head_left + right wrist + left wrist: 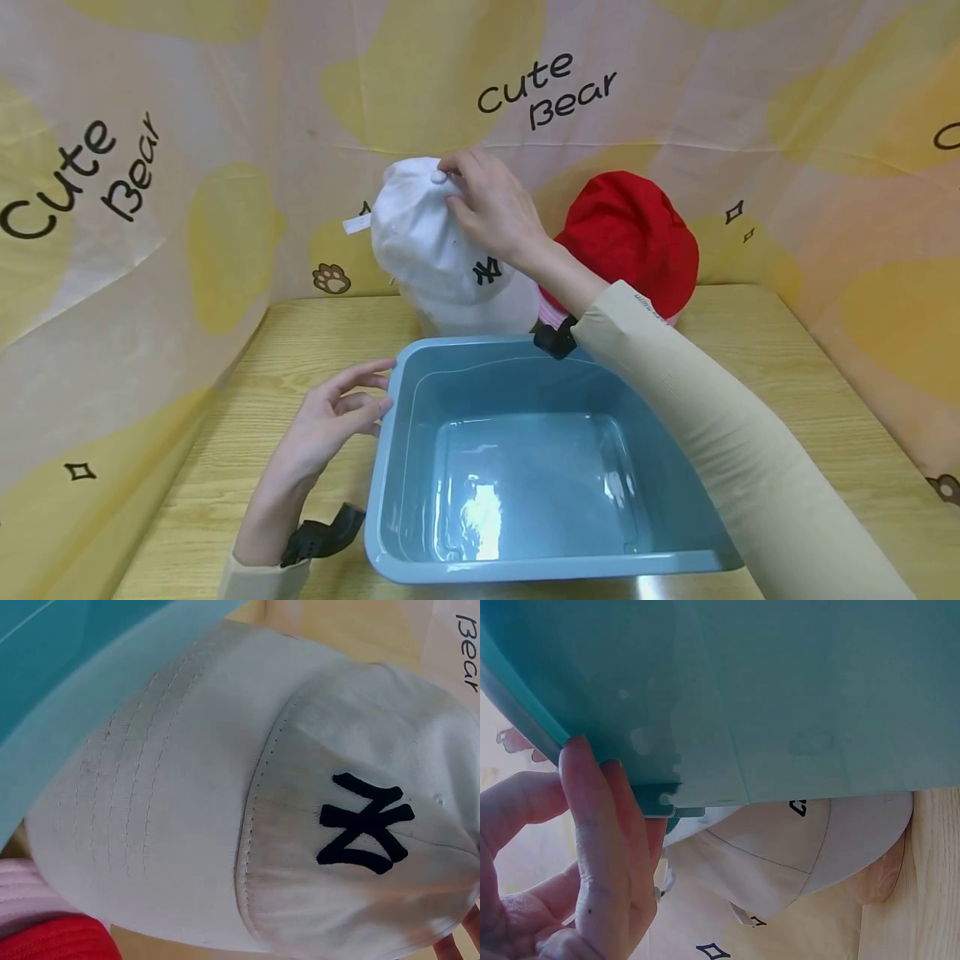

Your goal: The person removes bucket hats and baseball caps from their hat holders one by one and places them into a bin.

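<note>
A white baseball cap [435, 242] with a black NY emblem [366, 823] stands behind a blue plastic basin [525, 570]. My right hand [498, 204] grips the top of its crown, fingers curled beside the button; in the right wrist view only a few fingertips show at the lower right edge. My left hand [330, 417] is at the basin's left side, its loosely bent fingers touching the outside near the rim. The left wrist view shows those fingers [596, 840] against the basin wall [780, 690], with the white cap [757, 862] beyond.
A red cap [630, 242] sits right of the white one, partly behind my right forearm. A pink stitched brim [34, 892] shows beside the red fabric. Wooden tabletop [315, 333] surrounds the basin; a printed cloth backdrop [315, 100] rises behind and along both sides.
</note>
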`<state>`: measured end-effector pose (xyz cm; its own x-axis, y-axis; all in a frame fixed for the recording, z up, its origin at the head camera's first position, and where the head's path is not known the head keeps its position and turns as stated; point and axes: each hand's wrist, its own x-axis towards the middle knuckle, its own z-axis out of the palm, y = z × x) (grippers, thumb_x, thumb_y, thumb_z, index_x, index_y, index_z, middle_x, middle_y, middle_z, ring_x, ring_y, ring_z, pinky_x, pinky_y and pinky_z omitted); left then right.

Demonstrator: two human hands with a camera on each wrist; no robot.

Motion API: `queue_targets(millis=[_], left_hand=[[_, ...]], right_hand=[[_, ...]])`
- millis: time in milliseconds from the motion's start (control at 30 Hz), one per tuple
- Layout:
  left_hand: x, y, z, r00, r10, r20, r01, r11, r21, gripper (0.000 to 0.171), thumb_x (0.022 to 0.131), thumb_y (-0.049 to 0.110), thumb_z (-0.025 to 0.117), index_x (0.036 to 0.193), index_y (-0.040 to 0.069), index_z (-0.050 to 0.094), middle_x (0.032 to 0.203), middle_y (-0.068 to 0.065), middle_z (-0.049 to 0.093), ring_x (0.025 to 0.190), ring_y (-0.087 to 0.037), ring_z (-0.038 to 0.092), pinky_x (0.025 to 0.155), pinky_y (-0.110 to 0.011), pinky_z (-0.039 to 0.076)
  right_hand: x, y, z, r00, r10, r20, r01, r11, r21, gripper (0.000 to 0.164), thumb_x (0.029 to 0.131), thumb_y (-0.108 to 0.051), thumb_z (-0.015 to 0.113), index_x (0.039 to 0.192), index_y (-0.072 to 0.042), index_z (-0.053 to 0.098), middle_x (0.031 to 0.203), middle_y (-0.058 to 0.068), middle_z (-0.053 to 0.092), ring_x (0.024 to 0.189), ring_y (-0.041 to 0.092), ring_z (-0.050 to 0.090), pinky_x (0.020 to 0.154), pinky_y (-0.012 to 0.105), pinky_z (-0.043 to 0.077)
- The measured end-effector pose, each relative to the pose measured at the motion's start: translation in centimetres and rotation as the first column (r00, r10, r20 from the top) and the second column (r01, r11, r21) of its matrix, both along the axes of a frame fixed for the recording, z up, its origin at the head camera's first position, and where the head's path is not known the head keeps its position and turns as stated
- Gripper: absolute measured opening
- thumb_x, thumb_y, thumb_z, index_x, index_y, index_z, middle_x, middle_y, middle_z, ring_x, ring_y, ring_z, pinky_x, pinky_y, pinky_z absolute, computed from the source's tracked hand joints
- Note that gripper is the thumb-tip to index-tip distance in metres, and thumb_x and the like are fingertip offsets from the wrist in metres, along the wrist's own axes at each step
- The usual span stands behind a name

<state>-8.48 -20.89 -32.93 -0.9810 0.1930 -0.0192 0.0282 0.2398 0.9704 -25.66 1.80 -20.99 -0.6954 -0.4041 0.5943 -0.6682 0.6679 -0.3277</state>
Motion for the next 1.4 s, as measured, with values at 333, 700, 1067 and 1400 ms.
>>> queue_targets(millis=[333, 700, 1067, 1400], left_hand=[[-0.1, 0.0, -0.2, 1.000, -0.010, -0.001, 0.010, 1.000, -0.007, 0.049, 0.093, 0.017, 0.064, 0.138, 0.010, 0.049, 0.122, -0.016, 0.054, 0.084, -0.013, 0.070, 0.071, -0.038, 0.060], [0.1, 0.0, -0.4, 1.000, -0.003, -0.008, 0.003, 1.000, -0.016, 0.048, 0.092, 0.018, 0.064, 0.137, 0.009, 0.050, 0.118, -0.011, 0.057, 0.086, -0.013, 0.070, 0.071, -0.038, 0.060], [0.4, -0.4, -0.4, 1.000, -0.013, -0.011, 0.013, 0.999, -0.029, 0.048, 0.093, 0.019, 0.063, 0.138, 0.008, 0.049, 0.119, -0.012, 0.057, 0.086, -0.014, 0.070, 0.071, -0.038, 0.060], [0.2, -0.3, -0.2, 1.000, -0.011, -0.023, 0.010, 1.000, -0.025, 0.048, 0.094, 0.019, 0.063, 0.139, 0.008, 0.048, 0.114, -0.002, 0.059, 0.085, -0.012, 0.069, 0.071, -0.037, 0.060]], right_hand=[[0.2, 0.7, 0.3, 1.000, -0.007, -0.012, 0.007, 0.999, -0.031, 0.029, 0.095, -0.015, 0.055, 0.122, -0.008, 0.058, 0.123, 0.007, 0.060, 0.114, 0.021, 0.052, 0.103, 0.029, 0.043], [0.8, 1.2, 0.6, 0.997, 0.015, -0.073, -0.017, 0.999, -0.035, 0.029, 0.095, -0.015, 0.056, 0.123, -0.008, 0.058, 0.123, 0.008, 0.060, 0.113, 0.020, 0.053, 0.102, 0.029, 0.044], [1.3, 1.5, 0.8, 0.992, 0.027, -0.120, -0.033, 0.998, -0.049, 0.029, 0.094, -0.015, 0.057, 0.122, -0.006, 0.059, 0.122, 0.009, 0.060, 0.112, 0.021, 0.055, 0.101, 0.029, 0.045], [1.9, 1.9, 2.1, 0.989, 0.028, -0.147, -0.041, 0.996, -0.084, 0.027, 0.094, -0.011, 0.055, 0.120, -0.004, 0.059, 0.121, 0.010, 0.062, 0.112, 0.021, 0.055, 0.100, 0.028, 0.046]])
